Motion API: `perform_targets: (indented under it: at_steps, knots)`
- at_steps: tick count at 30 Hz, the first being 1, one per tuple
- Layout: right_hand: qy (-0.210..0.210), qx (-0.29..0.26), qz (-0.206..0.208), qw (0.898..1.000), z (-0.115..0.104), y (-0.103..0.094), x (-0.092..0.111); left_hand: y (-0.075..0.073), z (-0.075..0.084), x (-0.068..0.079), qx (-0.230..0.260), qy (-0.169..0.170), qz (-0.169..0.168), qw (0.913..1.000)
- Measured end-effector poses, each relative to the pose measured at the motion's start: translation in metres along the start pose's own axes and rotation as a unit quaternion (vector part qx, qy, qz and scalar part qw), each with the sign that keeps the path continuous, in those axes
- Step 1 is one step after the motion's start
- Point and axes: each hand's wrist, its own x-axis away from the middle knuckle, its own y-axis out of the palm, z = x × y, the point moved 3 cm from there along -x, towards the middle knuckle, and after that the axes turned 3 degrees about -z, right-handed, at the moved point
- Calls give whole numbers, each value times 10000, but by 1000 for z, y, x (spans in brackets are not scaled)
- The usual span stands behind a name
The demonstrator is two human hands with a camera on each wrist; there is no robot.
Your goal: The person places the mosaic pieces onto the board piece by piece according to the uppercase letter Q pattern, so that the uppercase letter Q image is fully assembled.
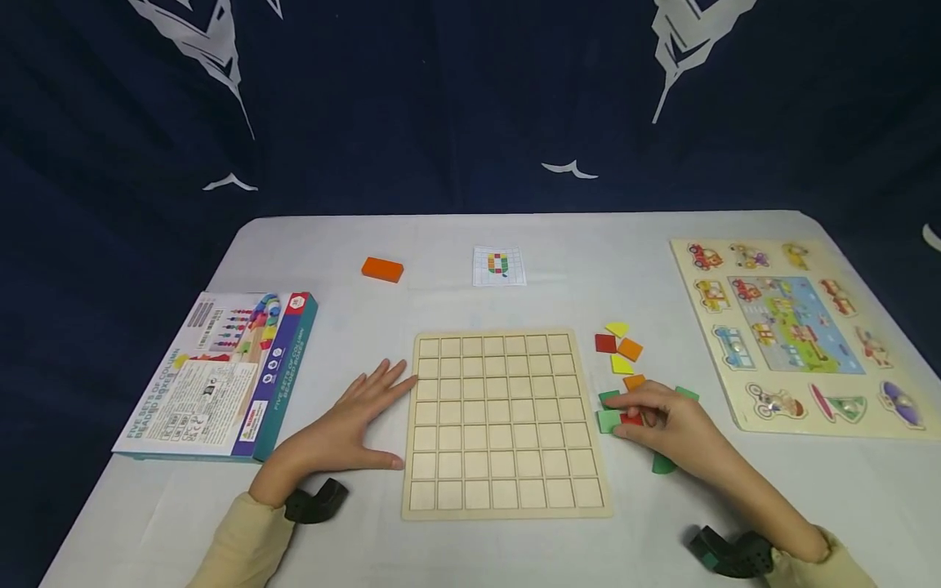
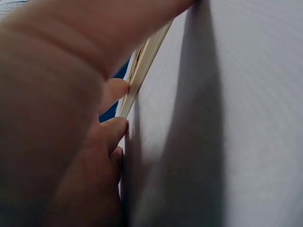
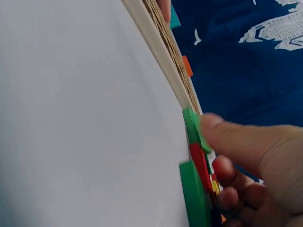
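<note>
My left hand (image 1: 353, 425) rests on the table with fingers spread, the fingertips and thumb at the left edge of a wooden grid board (image 1: 507, 425). In the left wrist view, fingertips (image 2: 122, 87) meet the board's side. To the right of the board, my right hand (image 1: 672, 425) is over a loose group of coloured pieces, thumb and index finger apart. Its thumb is at a green square (image 1: 607, 421), and a red piece (image 1: 631, 419) shows between thumb and index finger. The right wrist view shows the thumb (image 3: 213, 124) close over the green piece, with another green piece (image 3: 194, 194) nearer.
Red, orange and yellow pieces (image 1: 621, 364) lie above the right hand. Behind the board are a pattern card (image 1: 479, 269) and an orange block (image 1: 382, 269). A boxed set (image 1: 198, 408) lies at left, a picture puzzle board (image 1: 706, 327) at right.
</note>
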Motion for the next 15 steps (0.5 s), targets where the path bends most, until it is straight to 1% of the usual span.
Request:
perform_targets:
  at_steps: [2, 5, 10, 15]
  knots:
    - [-75, 324, 15, 9994, -2, 1, -1, -1, 0, -1, -44, 13, -11, 10000]
    - [-182, 581, 50, 9981, -4, 2, -3, -3, 1, -1, -92, 54, 42, 9999]
    - [-146, 634, 78, 9979, -6, 4, -4, -3, 1, -2, -84, 144, 128, 9998]
    - [-71, 644, 90, 9979, -5, 6, 0, 1, 1, 0, 1, 115, 36, 9999]
